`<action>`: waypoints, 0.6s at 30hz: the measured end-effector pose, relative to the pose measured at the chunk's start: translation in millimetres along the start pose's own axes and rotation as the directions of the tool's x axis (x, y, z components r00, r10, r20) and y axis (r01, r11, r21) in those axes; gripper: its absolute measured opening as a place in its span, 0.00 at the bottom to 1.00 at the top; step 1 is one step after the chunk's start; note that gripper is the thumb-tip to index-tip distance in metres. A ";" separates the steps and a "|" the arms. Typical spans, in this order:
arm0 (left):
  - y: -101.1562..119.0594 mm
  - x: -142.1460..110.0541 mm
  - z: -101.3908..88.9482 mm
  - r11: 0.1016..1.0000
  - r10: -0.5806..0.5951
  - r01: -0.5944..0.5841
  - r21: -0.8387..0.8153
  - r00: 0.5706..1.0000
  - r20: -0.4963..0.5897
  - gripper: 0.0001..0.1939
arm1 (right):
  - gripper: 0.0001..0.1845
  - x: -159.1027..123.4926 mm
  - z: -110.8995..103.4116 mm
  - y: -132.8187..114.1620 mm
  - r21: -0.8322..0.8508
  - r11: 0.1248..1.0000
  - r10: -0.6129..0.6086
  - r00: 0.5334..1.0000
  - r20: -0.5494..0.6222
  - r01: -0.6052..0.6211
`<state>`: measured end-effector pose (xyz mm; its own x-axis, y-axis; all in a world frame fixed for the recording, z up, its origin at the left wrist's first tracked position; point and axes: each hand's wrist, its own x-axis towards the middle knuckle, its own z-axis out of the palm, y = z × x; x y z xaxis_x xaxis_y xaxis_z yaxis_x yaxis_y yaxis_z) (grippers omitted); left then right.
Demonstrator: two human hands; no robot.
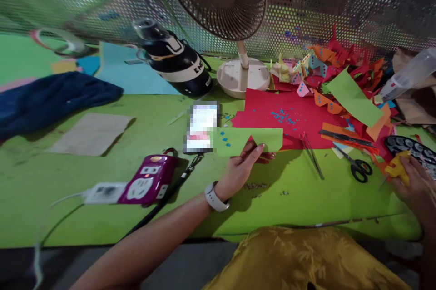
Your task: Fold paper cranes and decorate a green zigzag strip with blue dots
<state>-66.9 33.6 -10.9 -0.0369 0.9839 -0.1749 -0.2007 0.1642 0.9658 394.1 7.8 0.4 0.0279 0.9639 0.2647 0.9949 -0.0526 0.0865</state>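
Observation:
My left hand, with a pale watch on its wrist, pinches a light green paper strip between thumb and fingers. A few small blue pieces sit on the strip's left end. At the right edge my right hand is closed around a small yellow tool with a thin tip; its exact kind is unclear. Tweezers and black-handled scissors lie between the hands. Behind the strip, tiny blue bits are scattered over red paper.
A fan and a black bottle stand at the back. Folded paper pieces are heaped at back right. A phone, a purple power block with a white cable, and a round dark tray lie on the green table.

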 end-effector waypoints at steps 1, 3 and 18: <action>0.2 0.0 0.1 1.000 -0.002 0.002 0.007 1.000 -0.004 0.19 | 0.35 -0.2 -1.1 -3.8 0.020 1.000 0.018 1.000 -0.007 -0.018; 0.0 0.1 0.1 1.000 -0.001 0.001 0.014 1.000 -0.005 0.19 | 0.38 -0.2 -3.2 -9.3 0.030 0.997 0.071 0.997 -0.015 -0.070; 3.0 0.7 2.0 1.000 -0.002 0.002 -0.023 1.000 0.004 0.20 | 0.41 9.0 3.2 0.9 -0.056 0.996 0.061 0.993 -0.098 -0.066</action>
<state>-65.6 34.9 -7.7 -0.0322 0.9838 -0.1761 -0.2235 0.1647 0.9607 395.6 17.2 -0.2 0.0784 0.9287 0.3625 0.9838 -0.1310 0.1227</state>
